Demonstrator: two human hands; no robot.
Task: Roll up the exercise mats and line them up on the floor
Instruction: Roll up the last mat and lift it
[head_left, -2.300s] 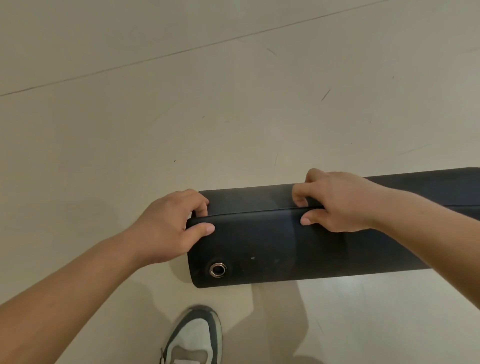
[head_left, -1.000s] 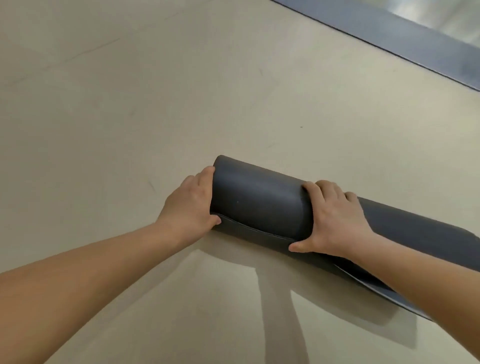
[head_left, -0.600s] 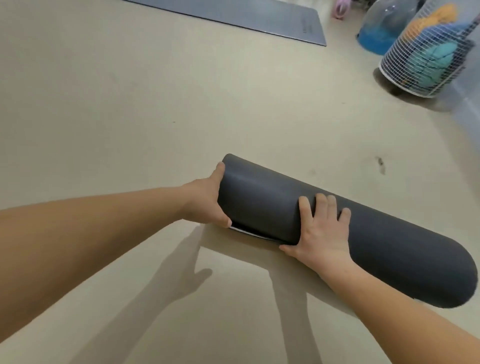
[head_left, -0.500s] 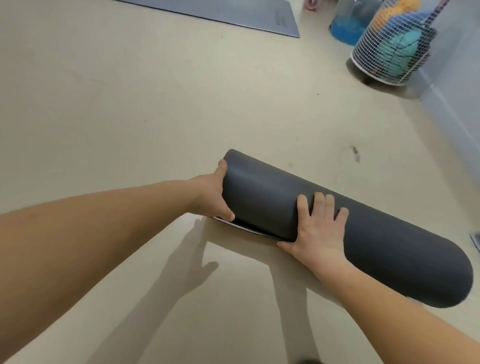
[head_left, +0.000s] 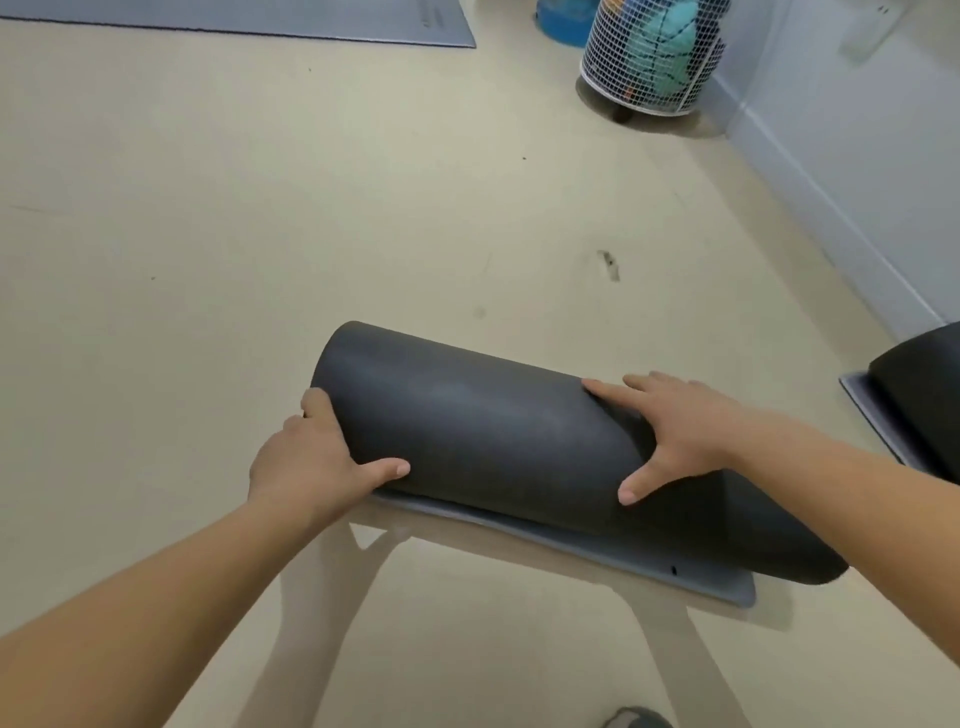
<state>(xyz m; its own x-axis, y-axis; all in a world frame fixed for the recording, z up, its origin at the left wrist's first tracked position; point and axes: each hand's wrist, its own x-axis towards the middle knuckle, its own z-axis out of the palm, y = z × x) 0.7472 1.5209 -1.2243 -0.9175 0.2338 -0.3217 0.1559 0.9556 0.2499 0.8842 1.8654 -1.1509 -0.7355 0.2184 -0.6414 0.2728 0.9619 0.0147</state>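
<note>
A dark grey rolled mat (head_left: 493, 441) lies slantwise across the lower centre of the frame over the beige floor (head_left: 260, 208). Its loose outer edge (head_left: 571, 545) sticks out along the bottom. The left hand (head_left: 306, 462) grips the roll's left end, thumb on the front and fingers wrapped behind. The right hand (head_left: 685, 431) presses flat on top, fingers straight and spread. A second rolled mat (head_left: 924, 384) sits at the right edge, a flat mat (head_left: 260, 18) at upper left and a wire basket (head_left: 649, 57) at upper right.

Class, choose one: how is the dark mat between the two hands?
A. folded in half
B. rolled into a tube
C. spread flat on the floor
B: the dark mat forms a tube, the left hand gripping its end, the right hand spread flat on top.
</note>
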